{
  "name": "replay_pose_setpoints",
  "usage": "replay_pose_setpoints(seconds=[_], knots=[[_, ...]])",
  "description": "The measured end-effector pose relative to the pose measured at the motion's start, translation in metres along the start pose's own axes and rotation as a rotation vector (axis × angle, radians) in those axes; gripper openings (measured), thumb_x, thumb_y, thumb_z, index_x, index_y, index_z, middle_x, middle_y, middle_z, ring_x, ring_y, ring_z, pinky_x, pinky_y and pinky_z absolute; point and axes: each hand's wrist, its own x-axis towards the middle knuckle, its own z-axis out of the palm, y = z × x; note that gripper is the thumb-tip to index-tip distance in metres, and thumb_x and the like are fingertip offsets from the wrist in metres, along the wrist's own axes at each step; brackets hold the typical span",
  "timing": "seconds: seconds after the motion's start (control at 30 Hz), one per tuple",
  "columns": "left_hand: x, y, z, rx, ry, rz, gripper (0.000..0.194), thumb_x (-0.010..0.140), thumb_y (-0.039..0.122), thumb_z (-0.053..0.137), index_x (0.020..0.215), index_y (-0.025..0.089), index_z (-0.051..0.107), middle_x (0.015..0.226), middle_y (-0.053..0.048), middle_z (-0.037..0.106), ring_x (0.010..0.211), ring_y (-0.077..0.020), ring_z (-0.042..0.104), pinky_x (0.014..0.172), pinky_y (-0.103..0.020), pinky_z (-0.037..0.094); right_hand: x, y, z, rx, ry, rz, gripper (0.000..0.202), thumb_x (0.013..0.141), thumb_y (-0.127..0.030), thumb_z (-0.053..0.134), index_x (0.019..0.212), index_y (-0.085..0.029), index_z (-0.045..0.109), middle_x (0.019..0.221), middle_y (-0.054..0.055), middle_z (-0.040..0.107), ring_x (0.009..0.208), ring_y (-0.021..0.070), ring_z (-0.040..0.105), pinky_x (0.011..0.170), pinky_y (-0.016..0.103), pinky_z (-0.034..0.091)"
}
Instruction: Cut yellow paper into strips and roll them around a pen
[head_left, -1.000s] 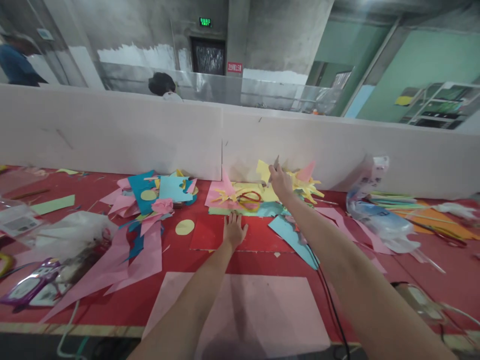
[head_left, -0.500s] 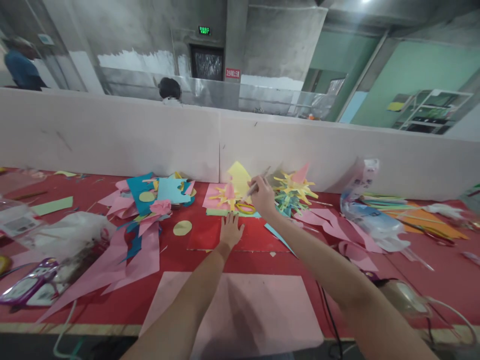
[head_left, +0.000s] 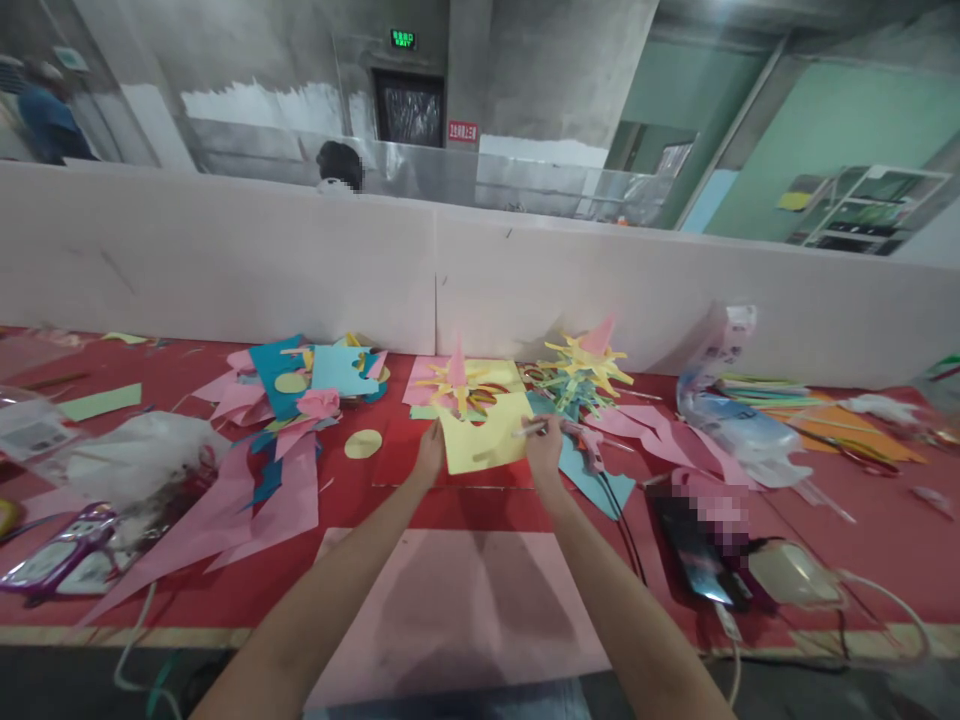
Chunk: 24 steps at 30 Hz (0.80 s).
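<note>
Between my two hands is a yellow paper sheet (head_left: pixel 480 445) with a cut-out in its upper edge. My left hand (head_left: pixel 430 450) grips its left edge. In my right hand (head_left: pixel 543 440) is a pale pen (head_left: pixel 529 429), and that hand is also at the sheet's right edge. Just beyond the sheet, a yellow paper star with a pink cone (head_left: pixel 457 375) rests by scissors (head_left: pixel 487 396). Farther right stands a larger yellow and green paper flower (head_left: pixel 589 365). A glue gun (head_left: pixel 591 450) lies right of my right hand on blue paper (head_left: pixel 592 484).
Pink and blue paper scraps (head_left: pixel 300 490) and a plastic bag (head_left: pixel 142 460) lie left. On the right are a phone (head_left: pixel 697 550), a clear plastic package (head_left: pixel 750 430) and orange paper (head_left: pixel 862 430). A white partition (head_left: pixel 600 290) stands behind; two people are beyond it.
The yellow sheet has come nearer and is now between my hands. My left hand has left the red surface and moved slightly left. My right hand has come down nearer, still with the pen.
</note>
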Motion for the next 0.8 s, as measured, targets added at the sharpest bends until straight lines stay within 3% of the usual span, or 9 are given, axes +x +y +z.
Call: replay_pose_setpoints(seconds=[0.07,0.17,0.3,0.37,0.47,0.57,0.67,0.8], knots=[[0.001,0.010,-0.008,0.116,0.029,0.017,0.050,0.082,0.056,0.051,0.101,0.013,0.068,0.107,-0.013,0.071,0.108,-0.0284,0.062,0.097,-0.042,0.044,-0.004,0.011,-0.001,0.013,0.004,0.027,0.042,0.062,-0.055,0.068,0.069,-0.021,0.044,0.064,-0.004,0.048,0.057,0.0109,0.046,0.058,0.028,0.044],[0.004,0.023,-0.013,0.333,0.036,0.085,0.044,0.083,0.052,0.052,0.097,0.014,0.070,0.107,-0.011,0.071,0.105,-0.0257,0.063,0.095,-0.038,0.044,-0.006,0.021,0.000,0.043,0.000,0.050,0.043,0.059,-0.055,0.070,0.068,-0.021,0.045,0.064,-0.005,0.049,0.056,0.0098,0.047,0.058,0.027,0.045],[0.012,0.035,-0.015,0.379,0.082,0.146,0.037,0.083,0.047,0.054,0.094,0.016,0.069,0.105,-0.010,0.071,0.107,-0.0243,0.062,0.095,-0.037,0.043,-0.004,0.019,0.000,0.081,-0.023,0.079,0.042,0.059,-0.052,0.071,0.071,-0.020,0.046,0.061,-0.006,0.049,0.049,0.0088,0.047,0.049,0.025,0.044],[0.016,0.041,-0.016,0.382,0.114,0.182,0.036,0.086,0.046,0.051,0.100,0.016,0.066,0.111,-0.010,0.069,0.111,-0.0228,0.059,0.097,-0.036,0.042,-0.002,0.007,-0.001,0.099,-0.027,0.078,0.039,0.063,-0.050,0.069,0.075,-0.021,0.046,0.063,-0.006,0.050,0.049,0.0105,0.051,0.046,0.025,0.044],[0.017,0.047,-0.013,0.396,0.176,0.264,0.038,0.089,0.044,0.047,0.112,0.017,0.061,0.123,-0.010,0.063,0.120,-0.0213,0.054,0.103,-0.036,0.037,-0.001,-0.022,-0.004,0.125,-0.013,-0.004,0.030,0.070,-0.043,0.066,0.079,-0.021,0.047,0.071,-0.002,0.056,0.066,0.0148,0.062,0.058,0.027,0.050],[0.009,0.045,-0.004,0.366,0.150,0.321,0.041,0.087,0.047,0.049,0.110,0.016,0.062,0.123,-0.012,0.062,0.118,-0.0231,0.055,0.103,-0.037,0.038,-0.006,-0.049,-0.005,0.086,-0.032,-0.224,0.013,0.078,-0.030,0.059,0.083,-0.021,0.051,0.090,0.004,0.063,0.077,0.0157,0.063,0.069,0.031,0.052],[-0.005,0.035,0.006,0.165,-0.064,0.135,0.053,0.088,0.059,0.042,0.109,0.015,0.063,0.121,-0.014,0.064,0.102,-0.0242,0.064,0.088,-0.036,0.050,-0.019,-0.051,-0.004,-0.034,-0.141,-0.439,0.009,0.078,-0.017,0.052,0.086,-0.022,0.054,0.103,0.007,0.065,0.093,0.0181,0.062,0.082,0.035,0.051],[-0.019,0.023,0.008,-0.011,-0.147,-0.133,0.065,0.090,0.064,0.029,0.120,0.015,0.057,0.111,-0.014,0.068,0.096,-0.0245,0.067,0.073,-0.035,0.056,-0.047,-0.013,-0.004,-0.229,-0.321,-0.523,0.023,0.074,-0.007,0.043,0.085,-0.022,0.057,0.105,0.009,0.064,0.098,0.0185,0.061,0.083,0.032,0.050]])
